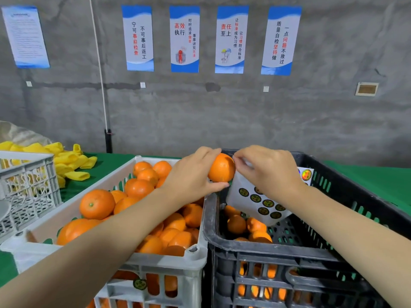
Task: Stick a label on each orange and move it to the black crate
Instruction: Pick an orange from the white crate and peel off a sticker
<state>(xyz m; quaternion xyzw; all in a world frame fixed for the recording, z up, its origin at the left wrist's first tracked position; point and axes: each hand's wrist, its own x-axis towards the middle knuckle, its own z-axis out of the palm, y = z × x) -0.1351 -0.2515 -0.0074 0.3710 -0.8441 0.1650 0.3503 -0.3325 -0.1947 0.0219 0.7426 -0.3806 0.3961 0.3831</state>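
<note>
Here, left grip [191, 176] clasps orange [221, 167] above black crate [244, 245] rim, steadying it; right grip [266, 172] pinches at its top, likely seating a label; label sheet [251, 201] sits underneath for reach.

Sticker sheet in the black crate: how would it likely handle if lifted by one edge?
The sticker sheet looks thin and slightly curved, so it would probably flop when lifted. Its smooth white backing suggests it is light and may be slippery. It stands tilted inside the black crate, so a nudge could topple it.
</note>
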